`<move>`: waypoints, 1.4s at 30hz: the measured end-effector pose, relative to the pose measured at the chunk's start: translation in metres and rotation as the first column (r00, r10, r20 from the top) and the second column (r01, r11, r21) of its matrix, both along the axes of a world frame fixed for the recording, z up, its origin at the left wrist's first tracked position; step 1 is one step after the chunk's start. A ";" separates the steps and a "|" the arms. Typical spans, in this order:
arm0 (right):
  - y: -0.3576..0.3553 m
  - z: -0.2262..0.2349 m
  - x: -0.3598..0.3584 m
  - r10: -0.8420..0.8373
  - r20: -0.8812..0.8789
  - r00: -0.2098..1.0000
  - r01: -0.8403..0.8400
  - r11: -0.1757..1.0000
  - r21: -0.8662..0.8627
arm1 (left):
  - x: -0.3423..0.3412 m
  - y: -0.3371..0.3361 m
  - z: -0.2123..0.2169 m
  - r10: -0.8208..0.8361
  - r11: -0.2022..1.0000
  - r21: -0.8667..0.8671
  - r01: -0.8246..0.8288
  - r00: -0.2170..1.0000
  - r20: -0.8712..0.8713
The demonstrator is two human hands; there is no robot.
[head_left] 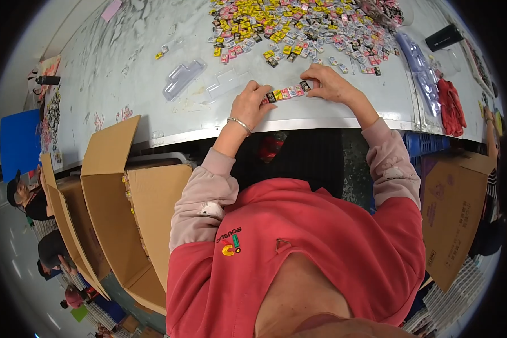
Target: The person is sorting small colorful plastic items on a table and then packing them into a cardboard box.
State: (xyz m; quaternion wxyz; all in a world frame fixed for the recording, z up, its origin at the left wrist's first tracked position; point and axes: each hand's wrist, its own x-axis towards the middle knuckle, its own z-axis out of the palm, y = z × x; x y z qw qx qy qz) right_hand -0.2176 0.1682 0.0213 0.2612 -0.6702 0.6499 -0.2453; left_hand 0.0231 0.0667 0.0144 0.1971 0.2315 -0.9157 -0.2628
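Close to the table's front edge lies a short row of small flat coloured pieces [285, 93], black, yellow, pink and white, set side by side. At its left end my left hand [251, 106] pinches the row between thumb and fingers. My right hand [329, 84] closes on the other end, by a black piece. What the fingertips cover is hidden. Left of the hands are a stepped clear plastic tray [184, 79] and a second, flatter clear tray [228, 84]. Beyond the hands spreads a large loose heap of similar small pieces [276, 28], yellow, pink, black and white.
On the right of the table [124, 84] lie stacked clear plastic trays [418, 70], a red cloth [452, 107] and a black cylinder [443, 37]. Open cardboard boxes [111, 147] stand below left; another carton [455, 217] stands right, near a blue crate [425, 144]. Other people work farther left.
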 end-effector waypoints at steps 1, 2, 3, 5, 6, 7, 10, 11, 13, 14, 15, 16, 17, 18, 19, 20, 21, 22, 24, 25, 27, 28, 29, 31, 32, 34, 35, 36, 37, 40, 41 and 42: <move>-0.001 -0.002 0.002 0.006 0.001 1.000 -0.006 1.000 0.000 | 0.000 0.001 -0.003 0.006 1.000 0.000 -0.006 1.000 0.001; -0.003 -0.005 0.004 0.024 0.010 1.000 -0.024 0.999 -0.024 | -0.002 0.000 -0.006 0.004 1.000 0.008 -0.005 1.000 0.019; -0.003 -0.007 0.005 0.043 0.018 0.999 -0.042 0.998 -0.048 | -0.003 0.000 -0.009 0.002 1.000 0.015 -0.003 0.999 0.038; -0.001 -0.010 0.003 0.045 0.021 0.999 -0.044 0.998 -0.038 | -0.002 -0.001 -0.011 -0.003 1.000 0.028 0.002 0.999 0.034; -0.001 -0.010 0.003 0.048 0.027 0.998 -0.047 0.999 -0.027 | -0.001 0.000 -0.010 -0.007 0.999 0.042 0.006 0.999 0.033; 0.000 -0.010 0.003 0.052 0.026 0.998 -0.051 0.998 -0.026 | -0.001 0.001 -0.009 -0.003 0.999 0.043 0.002 0.999 0.032; -0.001 0.000 0.018 -0.006 0.047 0.999 0.005 0.999 0.040 | -0.004 0.010 0.001 0.017 0.997 0.075 -0.020 0.999 0.032; -0.002 -0.001 0.023 0.031 -0.036 0.999 -0.034 0.997 -0.065 | -0.007 0.010 -0.002 0.021 0.999 0.024 -0.022 0.998 0.057; 0.000 -0.001 0.031 0.072 -0.125 0.989 -0.093 0.981 -0.170 | -0.010 0.012 -0.007 0.038 0.999 -0.032 -0.035 0.996 0.078; 0.000 -0.002 0.034 0.065 -0.126 0.990 -0.084 0.985 -0.152 | -0.010 0.013 -0.007 0.049 0.999 -0.024 -0.047 0.996 0.077; 0.000 -0.001 0.039 0.058 -0.126 0.990 -0.075 0.988 -0.136 | -0.010 0.013 -0.008 0.061 0.998 -0.017 -0.060 0.995 0.077; 0.001 -0.001 0.044 0.075 -0.127 0.989 -0.093 0.986 -0.139 | -0.010 0.016 -0.008 0.079 0.997 -0.020 -0.077 0.994 0.076; 0.004 0.000 0.049 0.057 -0.167 0.984 -0.082 0.986 -0.142 | -0.009 0.020 -0.009 0.085 0.996 -0.039 -0.083 0.995 0.051; 0.004 0.001 0.055 0.039 -0.206 0.978 -0.070 0.987 -0.147 | -0.007 0.024 -0.009 0.091 0.994 -0.060 -0.089 0.996 0.026; 0.003 -0.001 0.062 0.051 -0.206 0.977 -0.083 0.985 -0.153 | -0.004 0.025 -0.012 0.127 0.989 -0.074 -0.124 0.992 0.025; 0.004 -0.003 0.067 0.036 -0.205 0.978 -0.073 0.981 -0.179 | 0.001 0.026 -0.012 0.134 0.988 -0.078 -0.132 0.991 0.023; 0.002 -0.004 0.071 0.021 -0.202 0.979 -0.063 0.977 -0.205 | 0.007 0.026 -0.012 0.149 0.987 -0.063 -0.147 0.988 0.030; -0.004 -0.004 0.075 0.027 -0.202 0.979 -0.071 0.975 -0.211 | 0.013 0.024 -0.011 0.164 0.986 -0.050 -0.162 0.986 0.038; -0.020 0.002 0.092 0.042 -0.265 0.963 -0.118 0.953 -0.280 | 0.029 0.010 -0.001 0.201 0.977 -0.075 -0.198 0.979 0.028; -0.033 0.008 0.099 0.041 -0.264 0.964 -0.118 0.952 -0.282 | 0.038 0.000 0.005 0.228 0.969 -0.097 -0.225 0.974 0.016; -0.068 0.022 0.111 0.046 -0.286 0.957 -0.149 0.925 -0.350 | 0.050 -0.030 0.015 0.275 0.948 -0.168 -0.272 0.961 -0.006; -0.080 0.021 0.113 0.047 -0.286 0.957 -0.151 0.924 -0.353 | 0.052 -0.042 0.019 0.299 0.939 -0.179 -0.293 0.954 0.008; -0.094 0.017 0.114 0.057 -0.307 0.950 -0.159 0.934 -0.319 | 0.052 -0.055 0.013 0.302 0.938 -0.182 -0.296 0.953 0.005; -0.109 0.011 0.117 0.100 -0.346 0.933 -0.178 0.963 -0.202 | 0.057 -0.073 -0.002 0.248 0.956 -0.171 -0.240 0.968 0.028; -0.109 0.005 0.116 0.100 -0.347 0.933 -0.179 0.962 -0.204 | 0.059 -0.074 -0.004 0.249 0.955 -0.173 -0.241 0.968 0.027; -0.109 -0.005 0.111 0.099 -0.249 0.963 -0.151 0.968 -0.202 | 0.061 -0.076 -0.007 0.200 0.975 -0.105 -0.196 0.979 0.026; -0.108 -0.007 0.108 0.095 -0.249 0.964 -0.147 0.969 -0.200 | 0.062 -0.077 -0.007 0.196 0.976 -0.103 -0.192 0.980 0.026; -0.107 -0.008 0.106 0.116 -0.220 0.969 -0.162 0.966 -0.203 | 0.064 -0.078 -0.006 0.176 0.981 -0.088 -0.172 0.984 0.036; -0.106 -0.010 0.104 0.137 -0.191 0.972 -0.177 0.962 -0.207 | 0.066 -0.080 -0.006 0.155 0.986 -0.072 -0.152 0.987 0.046; -0.103 -0.011 0.101 0.105 -0.078 0.991 -0.122 0.956 -0.266 | 0.075 -0.093 -0.012 0.066 0.991 -0.122 -0.060 0.997 0.045; -0.102 -0.013 0.098 0.099 -0.078 0.992 -0.117 0.957 -0.265 | 0.074 -0.093 -0.010 0.061 0.991 -0.121 -0.055 0.997 0.046; -0.101 -0.016 0.095 0.093 -0.034 0.995 -0.099 0.959 -0.267 | 0.073 -0.094 -0.008 0.077 0.993 -0.091 -0.075 0.997 0.020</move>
